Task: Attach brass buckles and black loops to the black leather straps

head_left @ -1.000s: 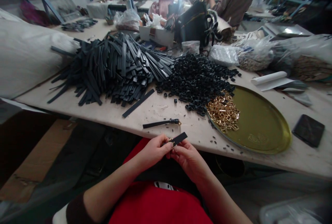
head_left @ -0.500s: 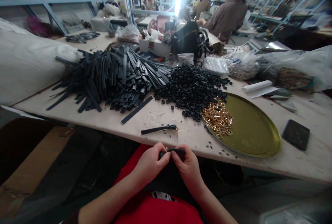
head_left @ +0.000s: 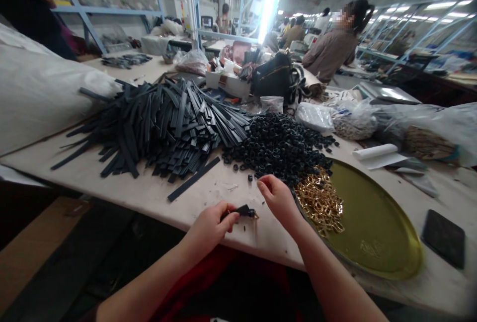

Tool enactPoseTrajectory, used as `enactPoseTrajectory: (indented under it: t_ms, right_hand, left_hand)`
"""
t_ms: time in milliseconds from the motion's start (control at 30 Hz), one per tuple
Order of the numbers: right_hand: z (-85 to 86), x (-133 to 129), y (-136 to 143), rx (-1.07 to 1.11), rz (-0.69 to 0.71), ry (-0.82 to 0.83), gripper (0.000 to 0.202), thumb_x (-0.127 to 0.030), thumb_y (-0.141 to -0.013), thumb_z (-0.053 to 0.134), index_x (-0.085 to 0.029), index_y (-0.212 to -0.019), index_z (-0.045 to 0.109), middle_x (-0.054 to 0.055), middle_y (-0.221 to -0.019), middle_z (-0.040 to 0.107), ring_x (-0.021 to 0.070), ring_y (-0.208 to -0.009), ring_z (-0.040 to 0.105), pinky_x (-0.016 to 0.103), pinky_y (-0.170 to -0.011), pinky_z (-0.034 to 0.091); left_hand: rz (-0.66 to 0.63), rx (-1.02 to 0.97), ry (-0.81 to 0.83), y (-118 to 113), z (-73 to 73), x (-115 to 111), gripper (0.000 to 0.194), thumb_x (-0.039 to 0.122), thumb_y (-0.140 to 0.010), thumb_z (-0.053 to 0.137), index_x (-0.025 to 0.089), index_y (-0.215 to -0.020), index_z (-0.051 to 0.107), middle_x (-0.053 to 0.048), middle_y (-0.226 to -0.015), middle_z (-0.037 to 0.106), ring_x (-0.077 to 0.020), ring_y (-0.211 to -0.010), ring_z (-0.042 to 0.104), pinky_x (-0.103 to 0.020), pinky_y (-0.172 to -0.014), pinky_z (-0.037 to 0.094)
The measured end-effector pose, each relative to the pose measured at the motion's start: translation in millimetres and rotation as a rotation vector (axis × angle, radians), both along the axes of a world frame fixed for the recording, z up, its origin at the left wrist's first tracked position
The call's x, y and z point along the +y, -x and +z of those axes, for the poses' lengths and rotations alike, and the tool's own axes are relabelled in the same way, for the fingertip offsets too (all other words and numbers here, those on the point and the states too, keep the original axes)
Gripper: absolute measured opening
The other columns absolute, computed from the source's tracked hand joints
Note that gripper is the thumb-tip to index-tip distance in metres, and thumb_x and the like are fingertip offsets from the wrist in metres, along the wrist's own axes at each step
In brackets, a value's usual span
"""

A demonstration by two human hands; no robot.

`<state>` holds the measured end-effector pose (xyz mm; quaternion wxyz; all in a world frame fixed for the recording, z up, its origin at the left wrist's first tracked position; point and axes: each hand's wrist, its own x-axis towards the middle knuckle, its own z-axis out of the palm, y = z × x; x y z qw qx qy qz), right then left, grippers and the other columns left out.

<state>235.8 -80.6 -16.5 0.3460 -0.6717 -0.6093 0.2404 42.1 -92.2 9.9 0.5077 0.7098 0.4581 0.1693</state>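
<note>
My left hand (head_left: 218, 220), low over the table's front edge, has its fingers closed round a short black strap (head_left: 243, 209). A small gold buckle (head_left: 254, 213) shows close to the strap's end; whether it belongs to this strap or to another one beneath, I cannot tell. My right hand (head_left: 278, 197) is at the near edge of the heap of black loops (head_left: 278, 138), fingertips drawn together; anything between them is hidden. One loose black loop (head_left: 250, 178) lies just left of those fingertips. Gold buckles (head_left: 320, 202) are piled on the left side of a round gold tray (head_left: 383, 222), right of my right hand.
A large pile of black strips (head_left: 160, 128) covers the table's left part, with one single strip (head_left: 194, 179) before it. A dark phone (head_left: 443, 237) lies right of the tray. Behind stand a black bag (head_left: 274, 78) and plastic-wrapped bundles (head_left: 354, 123). Co-workers are farther back.
Both hands have come up from my lap over the table and parted. The left carries a black strap to where another lay; the right has moved to the loops. A person now shows at upper left.
</note>
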Motion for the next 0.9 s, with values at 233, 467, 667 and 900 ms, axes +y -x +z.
enactPoseTrajectory:
  t_ms: [233, 467, 667, 900]
  right_hand:
    - [-18.3, 57, 13, -0.164, -0.070, 0.121, 0.007, -0.010, -0.073, 0.054, -0.016, -0.070, 0.053, 0.010, -0.084, 0.059, 0.0221, -0.082, 0.057, 0.033, -0.073, 0.041]
    - [-7.9, 6, 11, 0.813, 0.057, 0.326, 0.027, -0.043, -0.071, 0.062, -0.018, -0.071, 0.053, -0.001, -0.065, 0.058, 0.0108, -0.060, 0.055, 0.024, -0.059, 0.045]
    - [-6.4, -35, 31, 1.097, -0.073, 0.170, 0.029, -0.042, -0.065, 0.069, -0.017, -0.064, 0.055, -0.005, -0.056, 0.054, 0.0062, -0.051, 0.050, 0.019, -0.054, 0.040]
    - [-10.3, -56, 40, 1.064, 0.079, 0.168, 0.039, -0.053, -0.056, 0.071, -0.018, -0.068, 0.058, -0.005, -0.053, 0.053, 0.0076, -0.041, 0.046, 0.022, -0.043, 0.034]
  left_hand:
    - [0.132, -0.028, 0.036, 5, -20.6, 25, 0.023, 0.038, -0.082, 0.044, 0.018, -0.078, 0.052, 0.005, -0.056, 0.051, -0.0098, -0.051, 0.046, -0.021, -0.051, 0.034]
    - [0.224, -0.076, -0.137, -9, -12.8, 27, 0.023, 0.038, -0.082, 0.044, 0.017, -0.080, 0.054, 0.005, -0.059, 0.051, -0.0100, -0.053, 0.047, -0.021, -0.052, 0.034]
    - [0.090, -0.024, -0.091, -16, -10.0, 3, 0.021, 0.035, -0.080, 0.044, 0.018, -0.072, 0.053, 0.006, -0.054, 0.046, -0.0085, -0.049, 0.041, -0.020, -0.049, 0.030]
    - [0.031, -0.063, 0.051, -10, 3.1, -17, 0.023, 0.036, -0.077, 0.042, 0.017, -0.069, 0.051, 0.004, -0.052, 0.050, -0.0094, -0.049, 0.044, -0.020, -0.050, 0.033]
